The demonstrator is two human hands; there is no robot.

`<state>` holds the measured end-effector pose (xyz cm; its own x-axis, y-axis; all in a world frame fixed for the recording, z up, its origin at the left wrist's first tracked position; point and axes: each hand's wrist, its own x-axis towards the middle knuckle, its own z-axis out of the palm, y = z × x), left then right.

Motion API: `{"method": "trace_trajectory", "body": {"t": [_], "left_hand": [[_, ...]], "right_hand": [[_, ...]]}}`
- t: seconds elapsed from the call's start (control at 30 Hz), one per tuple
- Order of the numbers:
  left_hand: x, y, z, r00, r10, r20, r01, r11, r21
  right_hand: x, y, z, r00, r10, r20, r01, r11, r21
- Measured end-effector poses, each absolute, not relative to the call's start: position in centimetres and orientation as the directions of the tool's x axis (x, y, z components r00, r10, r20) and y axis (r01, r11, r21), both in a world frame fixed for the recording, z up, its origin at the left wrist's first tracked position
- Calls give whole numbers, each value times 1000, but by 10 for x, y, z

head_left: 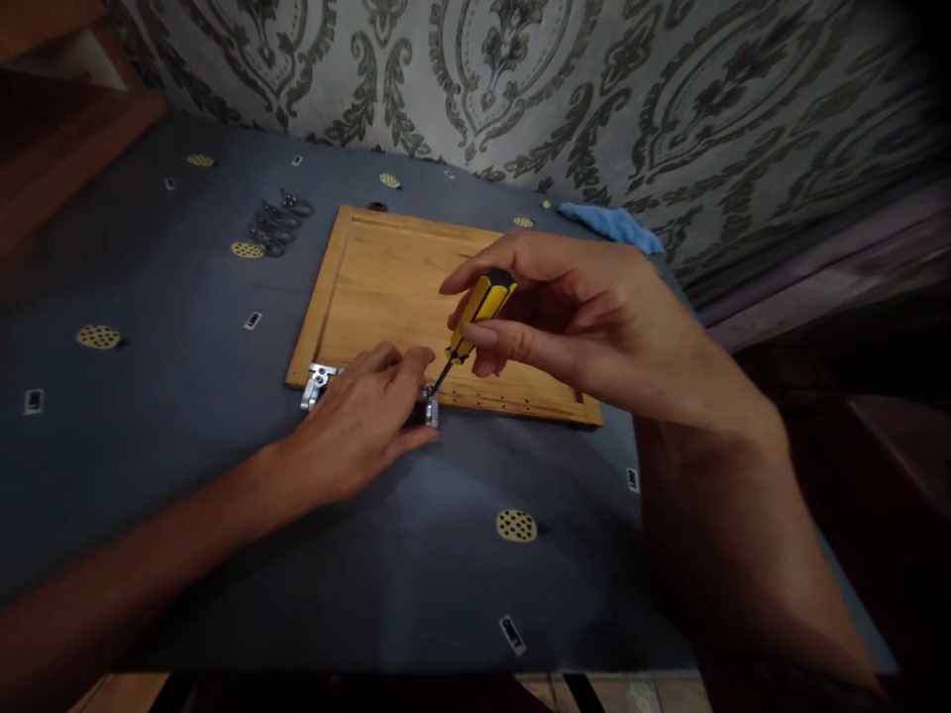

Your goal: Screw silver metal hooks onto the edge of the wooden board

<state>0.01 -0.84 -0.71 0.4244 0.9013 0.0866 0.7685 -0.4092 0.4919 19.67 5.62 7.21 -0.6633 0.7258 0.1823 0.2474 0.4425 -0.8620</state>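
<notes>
A yellow-and-black screwdriver point(482, 307) is gripped in my right hand point(572, 307), between thumb and fingers. It leans, with its thin shaft pointing down and left to a silvery metal hinge point(432, 408) at the near edge of a framed wooden panel point(401, 277). My left hand point(364, 421) rests over that edge, index finger and thumb closed about the same hinge. Left of this hand a second metal hinge point(319, 378) shows at the panel's near-left corner, partly covered by it. The panel lies flat; small dark holes dot its near edge.
The panel lies on a table with a blue-grey patterned cloth point(185, 426). Several metal loop-shaped pieces point(278, 223) lie behind it to the left. A blue cloth point(613, 226) sits at the back right by the patterned wall covering point(505, 79). Wooden furniture point(74, 149) stands at the far left.
</notes>
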Motion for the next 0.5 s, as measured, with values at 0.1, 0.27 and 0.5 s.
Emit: {"method": "trace_trajectory", "body": {"t": [0.1,0.27,0.5], "left_hand": [[0,-8,-8,425,901,92,768,-412,490],[0,-8,-9,432,895,111,761,-428,488],[0,-8,-7,435,895,94,759,-421,496]], "right_hand": [[201,53,78,-692,704,162,276,465,-841],[199,53,74,-668,714,209,269,493,-827],[200,55,75,-667,716,205,280,496,-822]]}}
